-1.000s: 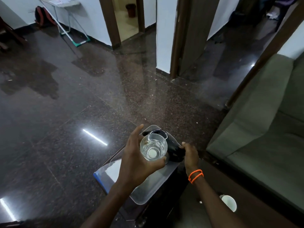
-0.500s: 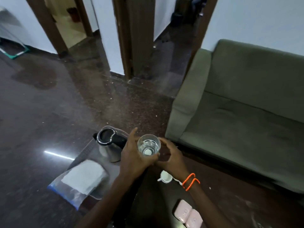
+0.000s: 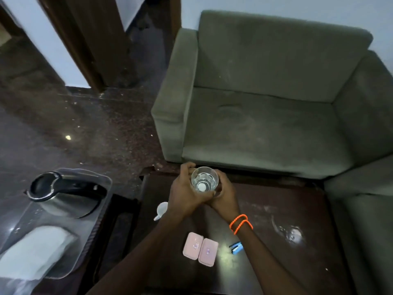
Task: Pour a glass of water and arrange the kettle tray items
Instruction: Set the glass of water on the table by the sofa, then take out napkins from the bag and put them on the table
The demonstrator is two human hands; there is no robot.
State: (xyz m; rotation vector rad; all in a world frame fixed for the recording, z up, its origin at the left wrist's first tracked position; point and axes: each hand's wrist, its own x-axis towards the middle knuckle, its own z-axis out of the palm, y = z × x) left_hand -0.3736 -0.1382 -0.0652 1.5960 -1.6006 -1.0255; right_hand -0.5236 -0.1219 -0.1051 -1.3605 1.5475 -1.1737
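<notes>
Clearly the glass [image 3: 204, 181] holds water and hangs above the far edge of the dark bench [image 3: 276, 231], cupped between both hands. The left hand [image 3: 187, 194] wraps its wall with curled fingers; the right hand [image 3: 225, 193] closes around the opposite side and base. Likely smooth, fragile and slippery if wet, it wants a firm hold low on the wall, kept upright. Well apart to the left, the kettle [image 3: 61, 194] stands on the clear tray [image 3: 100, 226] beside a folded white cloth [image 3: 32, 252].
</notes>
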